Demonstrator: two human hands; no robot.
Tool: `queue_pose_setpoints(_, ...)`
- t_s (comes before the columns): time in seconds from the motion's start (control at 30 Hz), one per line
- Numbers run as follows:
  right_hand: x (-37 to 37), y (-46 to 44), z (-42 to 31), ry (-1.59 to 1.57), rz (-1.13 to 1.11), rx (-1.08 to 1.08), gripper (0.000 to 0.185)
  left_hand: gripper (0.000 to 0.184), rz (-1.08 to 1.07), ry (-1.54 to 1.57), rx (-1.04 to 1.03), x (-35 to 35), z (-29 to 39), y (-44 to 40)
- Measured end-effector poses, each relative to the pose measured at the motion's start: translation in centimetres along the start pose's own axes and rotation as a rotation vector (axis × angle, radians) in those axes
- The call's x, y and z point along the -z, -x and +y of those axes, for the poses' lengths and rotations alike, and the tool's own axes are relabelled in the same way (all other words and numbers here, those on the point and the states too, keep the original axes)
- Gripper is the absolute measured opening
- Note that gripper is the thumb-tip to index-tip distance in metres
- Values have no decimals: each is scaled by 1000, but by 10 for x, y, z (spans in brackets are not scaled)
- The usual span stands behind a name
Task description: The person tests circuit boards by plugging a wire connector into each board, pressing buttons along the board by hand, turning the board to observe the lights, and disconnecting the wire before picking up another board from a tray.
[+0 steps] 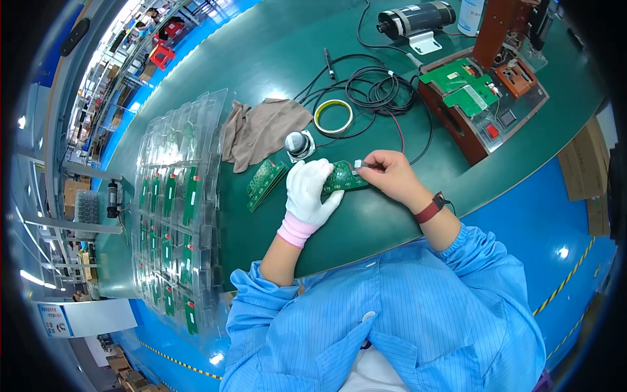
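Observation:
My left hand (pixel 307 193), in a white glove with a pink cuff, grips a green circuit board (pixel 342 176) by its left side. Bare, with a dark red band at the wrist, my right hand (pixel 392 175) pinches at the board's right edge. A small white piece (pixel 358 164) shows at those fingertips; its kind is too small to tell. Left of the glove lies a small stack of green circuit boards (pixel 266 183). Just above the glove stands a round, clear-topped container (pixel 298 144).
Clear plastic trays (pixel 176 215) of boards fill the left side. A grey-brown cloth (pixel 261 129), a yellow tape roll (pixel 333 117) and coiled black cable (pixel 382 88) lie beyond my hands. A test fixture (pixel 483 98) stands at right, a black cylinder (pixel 418 19) behind.

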State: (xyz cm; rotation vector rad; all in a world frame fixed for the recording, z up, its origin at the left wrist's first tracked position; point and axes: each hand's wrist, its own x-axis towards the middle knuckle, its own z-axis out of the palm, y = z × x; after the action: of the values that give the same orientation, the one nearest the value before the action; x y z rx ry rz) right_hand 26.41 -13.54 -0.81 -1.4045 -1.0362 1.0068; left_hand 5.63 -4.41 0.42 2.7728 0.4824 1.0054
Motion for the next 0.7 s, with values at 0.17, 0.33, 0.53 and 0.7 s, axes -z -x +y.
queue_pose_setpoints(0.17,-2,-1,0,48,-5,5,16,66,16,67,-10,-4,-8,8)
queue_pose_setpoints(0.33,-1,0,-2,58,-2,7,16,66,22,109,-2,-4,-10,8)
queue_pose_setpoints(0.53,-1,-4,2,50,3,7,15,66,25,111,8,-1,-9,4)
queue_pose_setpoints(0.7,-2,-4,5,31,24,12,13,64,11,119,36,0,-13,5)
